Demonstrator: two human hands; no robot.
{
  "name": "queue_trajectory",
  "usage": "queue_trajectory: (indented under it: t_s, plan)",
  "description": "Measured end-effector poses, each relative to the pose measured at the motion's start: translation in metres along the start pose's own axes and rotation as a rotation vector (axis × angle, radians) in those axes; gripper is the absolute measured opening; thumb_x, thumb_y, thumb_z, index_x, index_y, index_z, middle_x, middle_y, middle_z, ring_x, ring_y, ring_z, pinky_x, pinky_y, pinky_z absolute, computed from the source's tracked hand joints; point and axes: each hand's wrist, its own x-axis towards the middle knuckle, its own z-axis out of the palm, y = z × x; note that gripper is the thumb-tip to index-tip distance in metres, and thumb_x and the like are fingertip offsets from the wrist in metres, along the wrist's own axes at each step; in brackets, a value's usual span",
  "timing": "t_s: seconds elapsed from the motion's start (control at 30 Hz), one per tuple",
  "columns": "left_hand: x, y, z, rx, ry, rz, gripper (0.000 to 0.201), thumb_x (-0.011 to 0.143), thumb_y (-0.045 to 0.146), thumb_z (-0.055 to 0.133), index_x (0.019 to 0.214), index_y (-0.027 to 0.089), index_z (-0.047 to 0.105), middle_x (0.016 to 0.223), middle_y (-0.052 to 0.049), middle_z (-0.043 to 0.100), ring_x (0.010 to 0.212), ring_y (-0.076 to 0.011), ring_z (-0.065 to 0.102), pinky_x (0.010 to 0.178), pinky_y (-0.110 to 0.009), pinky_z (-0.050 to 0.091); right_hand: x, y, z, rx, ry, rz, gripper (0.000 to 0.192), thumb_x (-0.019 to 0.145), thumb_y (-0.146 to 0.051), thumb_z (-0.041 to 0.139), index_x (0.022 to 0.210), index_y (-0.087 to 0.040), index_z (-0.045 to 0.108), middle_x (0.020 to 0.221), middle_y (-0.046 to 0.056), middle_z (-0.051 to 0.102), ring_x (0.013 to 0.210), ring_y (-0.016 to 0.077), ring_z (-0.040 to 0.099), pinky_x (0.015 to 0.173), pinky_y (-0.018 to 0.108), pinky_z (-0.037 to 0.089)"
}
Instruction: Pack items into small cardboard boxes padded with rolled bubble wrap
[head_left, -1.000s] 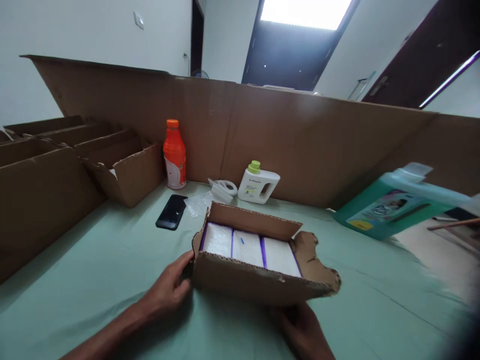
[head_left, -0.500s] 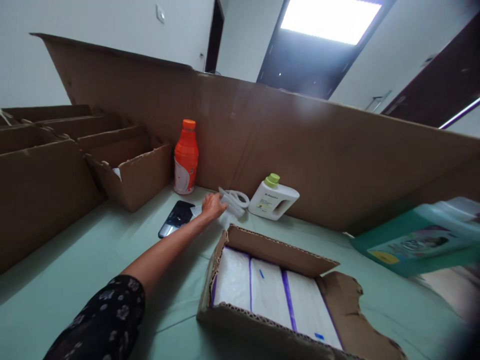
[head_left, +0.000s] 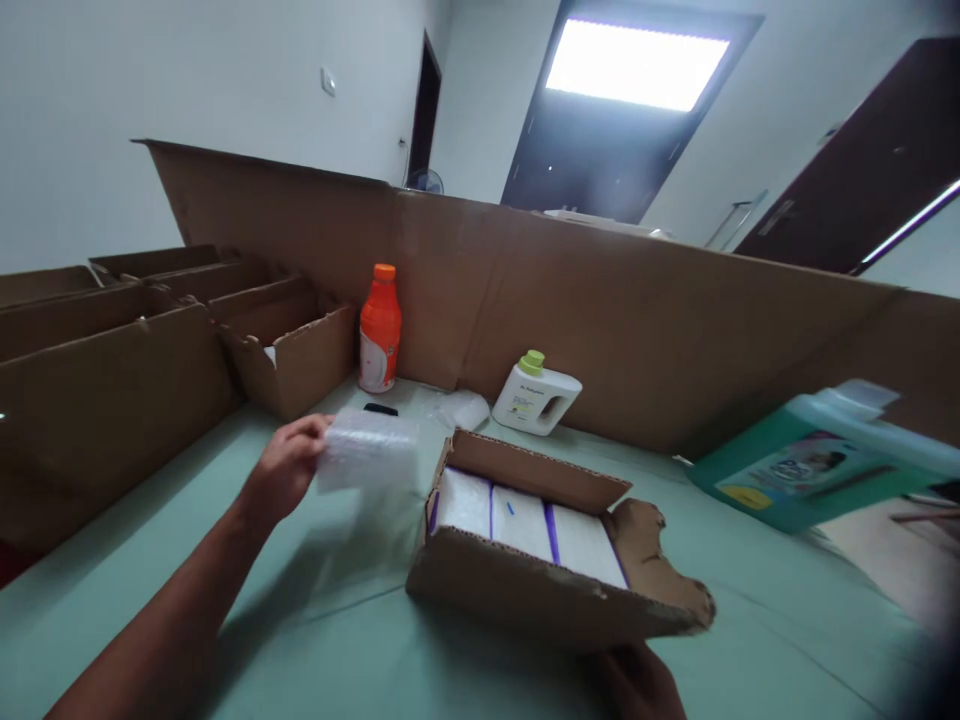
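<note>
My left hand [head_left: 289, 465] pinches the edge of a translucent plastic sheet [head_left: 371, 450] that looks like bubble wrap, raised above the green cloth left of the cardboard box. That open box [head_left: 517, 600] holds several white plastic-wrapped packs [head_left: 521, 520] with purple edges. Low in the view, my right hand [head_left: 641, 680] is at the box's front lower edge; its fingers are hidden in shadow, so their grip does not show. Behind the sheet, part of a black phone [head_left: 381, 409] peeks out. A crumpled clear plastic piece [head_left: 459, 409] lies farther back.
Along the cardboard back wall [head_left: 637, 300] stand an orange bottle [head_left: 380, 335] and a white jug with a green cap [head_left: 536, 398]. Several cardboard bins [head_left: 315, 355] line the left side. A jug of green liquid [head_left: 806, 465] stands tilted in view at the right.
My left hand has drawn back toward me, lifting the plastic sheet off the cloth. My right hand has come into view by the box. The camera view has shifted.
</note>
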Motion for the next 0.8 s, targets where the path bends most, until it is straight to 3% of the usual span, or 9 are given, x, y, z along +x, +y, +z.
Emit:
queue_trajectory:
  t_s: [0.13,0.27,0.4,0.5,0.57,0.67,0.73,0.8]
  plan:
    - [-0.081,0.019,-0.034,-0.12,-0.124,-0.082,0.012,0.06,0.027,0.065,0.058,0.019,0.057,0.074,-0.002,0.06,0.061,-0.0153,0.056,0.054,-0.026,0.048,0.005,-0.007,0.004,0.027,0.014,0.004,0.036,0.064,-0.051,0.069,0.079,-0.019,0.077,0.082,0.008,0.081,0.079,0.0327,0.075,0.071,0.039,0.062]
    - [-0.142,0.005,-0.043,0.108,-0.332,-0.181,0.003,0.059,0.023,0.059,0.058,0.02,0.059,0.099,-0.008,0.07,0.099,-0.0294,0.064,0.078,-0.038,0.053,0.002,-0.017,0.01,0.039,0.088,0.042,0.038,0.064,-0.049,0.068,0.085,-0.018,0.075,0.089,0.008,0.081,0.085,0.0325,0.074,0.079,0.041,0.06]
    - [-0.183,-0.001,-0.045,0.237,-0.474,-0.256,0.005,0.06,0.024,0.053,0.061,0.022,0.057,0.125,-0.008,0.069,0.123,-0.0339,0.058,0.096,-0.048,0.049,-0.026,-0.032,0.011,-0.044,0.236,0.033,0.039,0.075,-0.049,0.061,0.093,-0.017,0.075,0.094,0.011,0.08,0.093,0.0334,0.073,0.09,0.047,0.056]
    - [-0.197,0.015,-0.035,0.271,-0.623,-0.261,0.006,0.064,0.026,0.053,0.061,0.023,0.057,0.133,-0.007,0.065,0.124,-0.0332,0.059,0.1,-0.048,0.048,-0.067,-0.06,0.009,-0.114,0.219,-0.18,0.026,0.086,-0.04,0.059,0.096,-0.021,0.074,0.095,0.009,0.078,0.094,0.0297,0.073,0.094,0.046,0.054]
    - [-0.199,0.027,-0.022,0.281,-0.723,-0.261,0.006,0.066,0.025,0.053,0.061,0.023,0.056,0.13,-0.007,0.066,0.124,-0.0321,0.06,0.099,-0.046,0.049,-0.094,-0.09,0.012,-0.133,0.092,-0.441,0.016,0.089,-0.029,0.063,0.1,-0.025,0.074,0.099,0.006,0.078,0.094,0.0266,0.072,0.094,0.044,0.054]
    - [-0.197,0.029,0.007,0.211,-0.927,-0.228,0.003,0.063,0.022,0.057,0.063,0.022,0.055,0.11,-0.008,0.072,0.115,-0.0303,0.063,0.092,-0.04,0.051,-0.117,-0.142,0.027,-0.107,-0.244,-0.817,0.035,0.088,-0.022,0.068,0.122,-0.028,0.067,0.117,0.007,0.074,0.11,0.026,0.068,0.099,0.045,0.05]
    - [-0.196,0.023,0.024,0.072,-1.124,-0.201,0.009,0.057,0.02,0.061,0.062,0.021,0.053,0.09,-0.005,0.07,0.093,-0.0251,0.065,0.084,-0.034,0.052,-0.119,-0.168,0.044,-0.077,-0.564,-0.923,0.057,0.086,-0.038,0.074,0.139,-0.025,0.056,0.135,0.01,0.066,0.13,0.0286,0.056,0.109,0.046,0.043]
    - [-0.197,0.018,0.034,-0.051,-1.274,-0.202,0.011,0.055,0.018,0.061,0.06,0.02,0.051,0.078,-0.001,0.064,0.077,-0.0192,0.061,0.079,-0.031,0.051,-0.112,-0.176,0.062,-0.076,-0.867,-0.914,0.076,0.079,-0.054,0.078,0.143,-0.021,0.053,0.135,0.012,0.065,0.135,0.0296,0.051,0.115,0.047,0.035]
